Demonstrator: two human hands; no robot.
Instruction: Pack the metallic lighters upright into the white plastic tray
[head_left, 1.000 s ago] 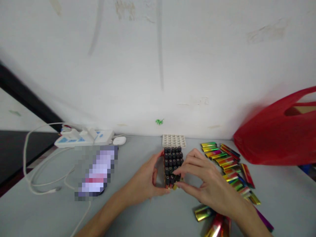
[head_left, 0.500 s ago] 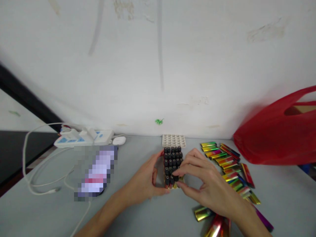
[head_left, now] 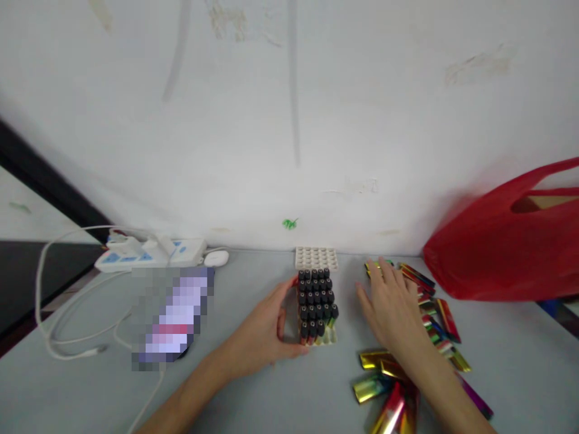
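A pale tray (head_left: 332,337) holds several rows of upright slim pieces with black tops (head_left: 315,296); their lower bodies show red and gold. My left hand (head_left: 266,325) grips the tray's left side, fingers at the far corner and thumb at the near one. Bare slots show at the tray's near right corner. Over to the right, my right hand (head_left: 391,301) lies above shiny, many-coloured metallic pieces (head_left: 446,346), fingers stretched and thumb apart. Its fingertips reach a gold-green piece (head_left: 371,266) at the far end; whether they touch it is unclear.
A second pale tray with rows of slots (head_left: 316,258) lies behind, by the wall. More shiny pieces (head_left: 373,387) lie near the front. On the left are a phone (head_left: 181,313), white cables, a power strip (head_left: 149,256) and a white case (head_left: 216,258). A red bag (head_left: 506,259) stands right.
My right hand has left the tray's near right corner and moved right, over the shiny pieces, its fingers opening out. Another black-topped piece shows at the tray's right edge. My left hand stays put.
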